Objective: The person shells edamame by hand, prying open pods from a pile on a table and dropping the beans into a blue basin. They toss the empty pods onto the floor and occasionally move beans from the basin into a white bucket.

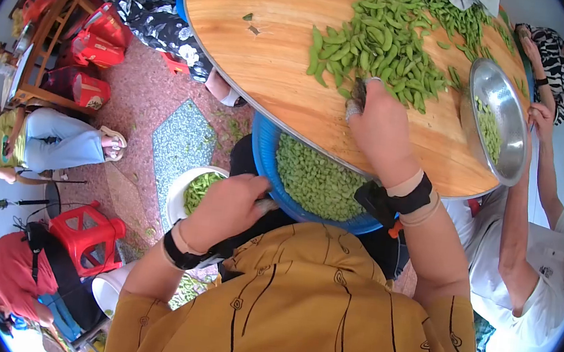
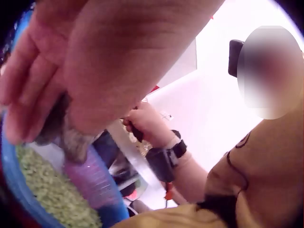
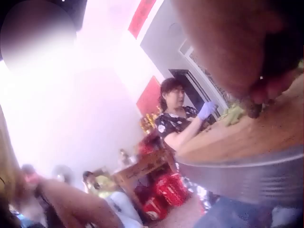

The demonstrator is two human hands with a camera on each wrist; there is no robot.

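Over the left rim of a blue basin (image 1: 257, 147) is my left hand (image 1: 226, 210), its fingers partly bent and a grey wrap around a digit. No held item shows in it. Shelled green beans (image 1: 316, 180) lie in the basin, also below the left hand (image 2: 52, 80) in the left wrist view. My right hand (image 1: 383, 132) is on the round wooden table (image 1: 262, 42), at the near edge of a heap of green pods (image 1: 381, 41). Dark wrapping covers its digits. Whether it pinches a pod is hidden; the right wrist view is blurred there.
A steel bowl (image 1: 503, 125) with beans stands at the table's right edge, beside another person's hand (image 1: 542, 117). A white bucket (image 1: 183, 189) of pods is left of the basin. Red stools (image 1: 86, 237) and several seated people are around.
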